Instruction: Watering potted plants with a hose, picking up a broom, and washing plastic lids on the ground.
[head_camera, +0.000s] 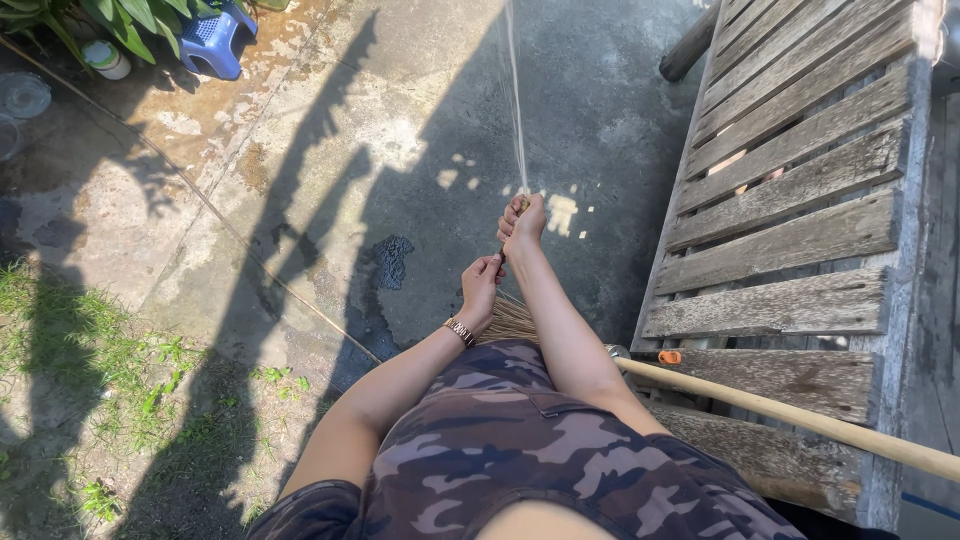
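Beside the wooden bench (800, 200), both hands are closing on a broom (512, 318): right hand (522, 224) gripping a strand (515, 110), left hand (481, 285) pinching bristles. Judging by this, binding is under way; pulling taut comes next.

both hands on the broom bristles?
Yes: the left hand and right hand both grip the bundle of straw bristles held over the concrete.

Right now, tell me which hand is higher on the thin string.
The right hand grips the taut pale string higher up. The left hand, wearing a wristwatch, pinches lower down, by the bundle of straw fibres.
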